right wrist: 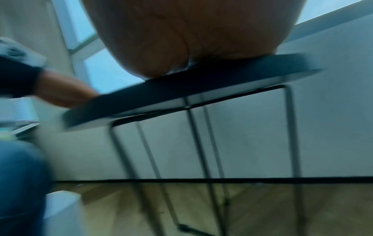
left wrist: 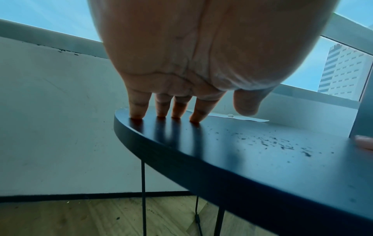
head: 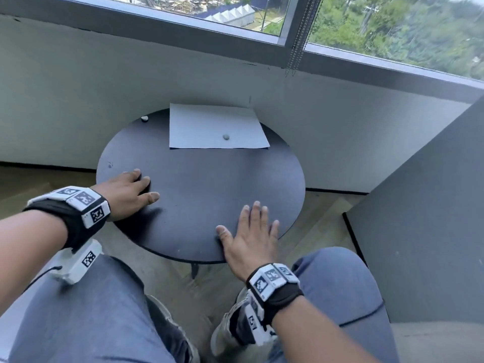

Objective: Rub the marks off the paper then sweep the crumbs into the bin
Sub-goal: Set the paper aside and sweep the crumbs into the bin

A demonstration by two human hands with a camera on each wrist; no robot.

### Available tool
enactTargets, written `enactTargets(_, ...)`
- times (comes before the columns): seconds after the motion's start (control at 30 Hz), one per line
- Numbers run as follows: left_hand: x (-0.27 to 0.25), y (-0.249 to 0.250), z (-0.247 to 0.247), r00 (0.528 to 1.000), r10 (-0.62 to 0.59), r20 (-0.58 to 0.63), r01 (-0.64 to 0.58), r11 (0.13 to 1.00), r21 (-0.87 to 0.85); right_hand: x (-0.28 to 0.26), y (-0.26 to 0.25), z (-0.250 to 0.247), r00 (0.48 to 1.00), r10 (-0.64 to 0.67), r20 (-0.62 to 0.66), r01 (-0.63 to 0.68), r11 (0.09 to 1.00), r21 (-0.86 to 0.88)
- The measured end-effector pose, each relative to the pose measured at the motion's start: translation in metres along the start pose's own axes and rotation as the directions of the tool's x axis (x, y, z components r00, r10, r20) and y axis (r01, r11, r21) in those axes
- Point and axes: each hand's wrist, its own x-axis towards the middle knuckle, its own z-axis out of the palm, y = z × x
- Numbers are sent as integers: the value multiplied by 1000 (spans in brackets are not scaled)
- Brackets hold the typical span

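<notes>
A white sheet of paper [head: 209, 127] lies at the far side of a round dark table [head: 209, 184]. One small grey eraser lump [head: 226, 137] sits on the paper, and a second lump [head: 144, 118] lies on the table to its left. My left hand [head: 136, 189] is open, its straight fingertips [left wrist: 137, 115] touching the table near the left edge. Dark crumbs [left wrist: 272, 142] are scattered on the table between my hands. My right hand [head: 251, 226] lies flat and open on the near edge; the right wrist view is blurred and shows only its palm [right wrist: 181, 39].
A grey wall [head: 78, 113] under a window stands directly behind the table. A tall grey panel [head: 419, 218] rises at the right. My knees in jeans [head: 91, 310] are close under the near edge. Thin metal legs [right wrist: 292, 127] hold the table above a wooden floor.
</notes>
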Motion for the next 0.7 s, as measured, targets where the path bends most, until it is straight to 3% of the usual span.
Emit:
enactTargets(0.1,4,-5,3,1000,13,-7,-13,1000,9,-22,-52,11,970,-221,98,219,975,33)
enactTargets(0.2,6,-9,5,1000,25,-13,-25,1000,-1,-24,-76,2,886,-457,84,425,871,247)
enactTargets(0.23,8,-9,5,1000,25,-12,-25,1000,-4,-18,-69,-5,896,-444,25,415,855,311)
enactTargets(0.3,8,-10,5,1000,15,-10,-15,1000,-19,-2,-39,-20,961,-267,-69,273,888,371)
enactTargets(0.37,11,-11,6,1000,9,-20,-9,999,-30,12,-1,-25,998,-50,-48,61,961,271)
enactTargets(0.43,11,-11,7,1000,8,-26,-8,1000,-19,11,16,-20,999,47,0,-46,997,69)
enactTargets(0.5,11,-10,7,1000,-5,-21,5,1000,-13,0,0,-5,1000,15,17,-15,999,-36)
enactTargets(0.6,13,-13,8,1000,-6,-23,5,1000,-23,-18,-54,13,982,-165,93,168,985,-31)
enactTargets(0.7,15,-17,10,1000,-4,-10,3,1000,-29,-22,-86,10,910,-394,133,377,917,133)
